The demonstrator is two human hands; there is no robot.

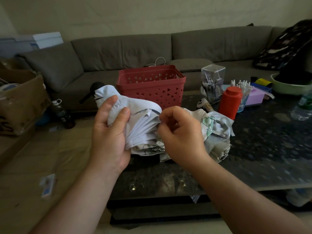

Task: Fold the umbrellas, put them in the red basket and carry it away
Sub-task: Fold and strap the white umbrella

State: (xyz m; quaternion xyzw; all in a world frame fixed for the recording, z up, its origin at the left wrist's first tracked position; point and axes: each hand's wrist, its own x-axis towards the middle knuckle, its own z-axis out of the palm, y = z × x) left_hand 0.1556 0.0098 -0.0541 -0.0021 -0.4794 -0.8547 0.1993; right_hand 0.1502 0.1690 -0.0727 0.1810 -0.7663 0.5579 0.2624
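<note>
White canopy cloth of the umbrella (135, 122) is gathered but not yet wrapped; a flower-printed umbrella (214, 132) lies loose on the table (270, 149) beneath it. I judge the red basket (150, 86), standing just behind, holds no umbrella yet. My left hand (109, 132) grips the folds firmly; my right hand (180, 132) pinches a pleat edge, fingers curled.

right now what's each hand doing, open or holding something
Left hand: closed around the white umbrella, gripping its bunched canopy.
Right hand: fingers curled, pinching a fold of the same umbrella's fabric.
</note>
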